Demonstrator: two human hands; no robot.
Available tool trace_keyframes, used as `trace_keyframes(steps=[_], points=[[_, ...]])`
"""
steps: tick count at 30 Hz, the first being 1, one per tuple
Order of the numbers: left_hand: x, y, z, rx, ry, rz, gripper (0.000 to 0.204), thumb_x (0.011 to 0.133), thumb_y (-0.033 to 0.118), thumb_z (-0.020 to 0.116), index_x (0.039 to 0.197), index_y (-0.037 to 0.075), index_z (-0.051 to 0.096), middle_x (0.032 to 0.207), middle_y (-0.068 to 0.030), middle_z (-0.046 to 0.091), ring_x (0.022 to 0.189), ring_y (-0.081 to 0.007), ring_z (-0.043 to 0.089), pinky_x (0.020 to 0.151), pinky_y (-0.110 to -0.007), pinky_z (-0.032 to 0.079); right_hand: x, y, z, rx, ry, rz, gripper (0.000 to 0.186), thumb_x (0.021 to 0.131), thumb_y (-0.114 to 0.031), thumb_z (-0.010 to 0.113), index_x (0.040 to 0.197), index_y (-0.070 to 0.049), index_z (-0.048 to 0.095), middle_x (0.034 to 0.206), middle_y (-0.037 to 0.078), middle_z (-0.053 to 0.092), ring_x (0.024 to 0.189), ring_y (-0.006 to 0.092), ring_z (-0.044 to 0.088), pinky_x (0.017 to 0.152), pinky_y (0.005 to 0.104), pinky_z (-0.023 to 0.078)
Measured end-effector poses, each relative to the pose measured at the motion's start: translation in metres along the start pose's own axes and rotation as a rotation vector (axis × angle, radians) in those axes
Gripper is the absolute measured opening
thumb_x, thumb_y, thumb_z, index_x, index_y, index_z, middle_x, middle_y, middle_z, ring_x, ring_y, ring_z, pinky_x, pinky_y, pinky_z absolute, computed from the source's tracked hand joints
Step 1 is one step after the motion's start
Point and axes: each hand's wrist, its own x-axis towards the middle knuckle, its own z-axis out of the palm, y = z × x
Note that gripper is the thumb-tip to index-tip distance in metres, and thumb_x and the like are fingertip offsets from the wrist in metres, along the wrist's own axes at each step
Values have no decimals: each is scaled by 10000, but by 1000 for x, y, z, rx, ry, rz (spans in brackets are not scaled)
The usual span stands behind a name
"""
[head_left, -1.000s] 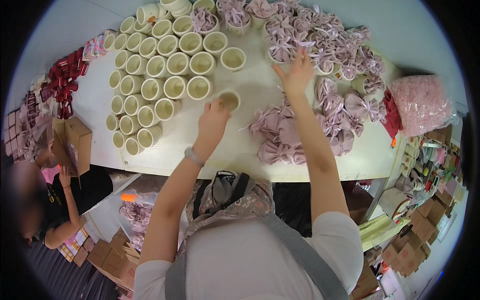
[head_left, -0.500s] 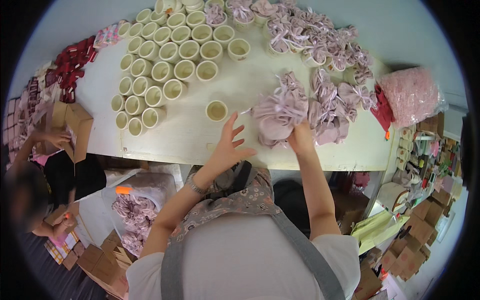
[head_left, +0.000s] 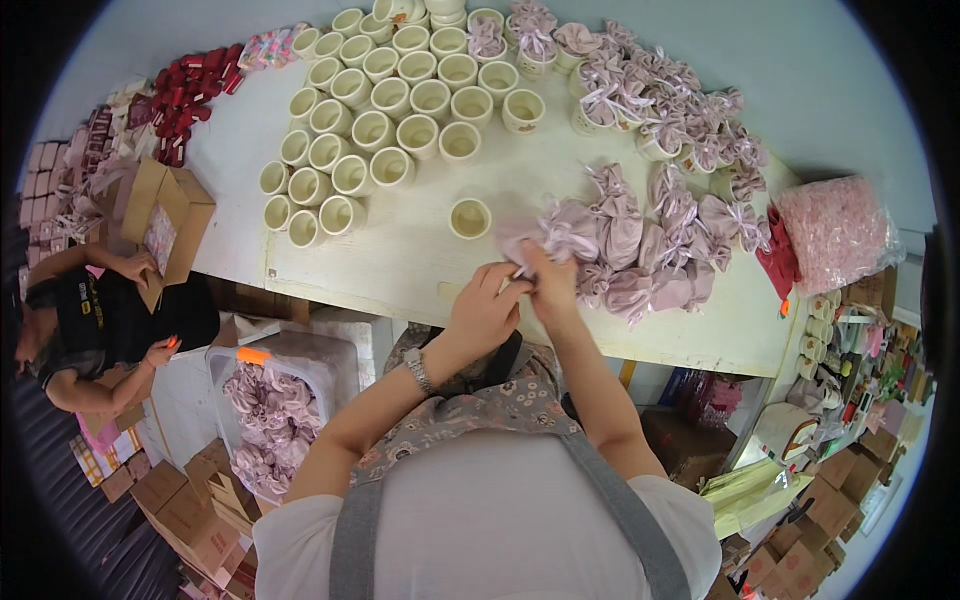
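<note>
My right hand grips a lilac drawstring pouch, which is smeared by motion over the front of the table. Close against it, my left hand has its fingers drawn together; what they pinch, if anything, is hidden. A single cream cup stands upright just beyond the hands. To the right lies a heap of similar lilac pouches with pale ribbons. Rows of cream cups stand at the back left, and several cups at the back right hold pouches.
A clear bag of pink filling rests at the table's right end beside a red cloth item. Below left, a plastic bin holds more lilac pouches. Another person handles an open carton at far left.
My right hand has moved left from the pouch heap with a pouch. My left hand has closed its spread fingers and met the right. The view has shifted slightly.
</note>
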Motion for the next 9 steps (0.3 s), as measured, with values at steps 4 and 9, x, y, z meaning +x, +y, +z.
trace_keyframes(steps=[4, 9], points=[[1, -79, 23, -108, 380, -394, 674, 654, 94, 768, 1252, 37, 461, 1293, -149, 449, 1176, -367, 450, 919, -426, 447, 12, -36, -38, 44, 111, -65, 337, 816, 6, 649, 1134, 16, 539, 1008, 92, 644, 881, 182, 641, 755, 307, 533], [44, -163, 33, -418, -158, -550, 1071, 646, 164, 823, 1464, 68, 138, 1520, -136, 160, 1380, -367, 189, 1119, -420, 238, 5, -44, -33, -46, 33, 54, 531, 786, -11, 685, 1265, -7, 456, 1109, 116, 613, 1001, 211, 612, 853, 341, 510]])
